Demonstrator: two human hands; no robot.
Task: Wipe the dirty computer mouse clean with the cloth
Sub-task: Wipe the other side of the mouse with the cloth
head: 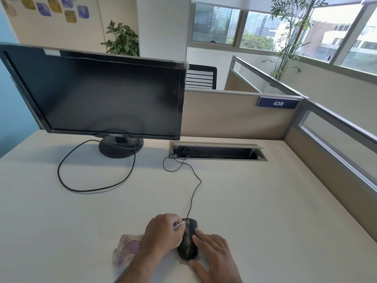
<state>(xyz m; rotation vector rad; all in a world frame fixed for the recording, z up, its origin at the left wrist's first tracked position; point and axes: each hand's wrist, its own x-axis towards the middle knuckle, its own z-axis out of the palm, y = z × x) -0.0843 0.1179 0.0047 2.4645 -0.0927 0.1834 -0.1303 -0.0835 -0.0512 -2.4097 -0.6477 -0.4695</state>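
A black wired computer mouse (188, 245) with pale grime streaked along its top lies on the desk near the front edge. My right hand (216, 256) steadies it from the right, with fingers on its right side and the thumb at its rear. My left hand (163, 234) presses against the mouse's left side and pinches a bit of the cloth at the fingertips. The rest of the pale, purple-patterned cloth (126, 249) lies crumpled on the desk under my left wrist.
The mouse cable (193, 193) runs back to an open cable slot (218, 153) in the desk. A black monitor (95, 94) stands at the back left, its cable (67, 180) looping over the desk. Partition walls (234, 115) close off the back and right.
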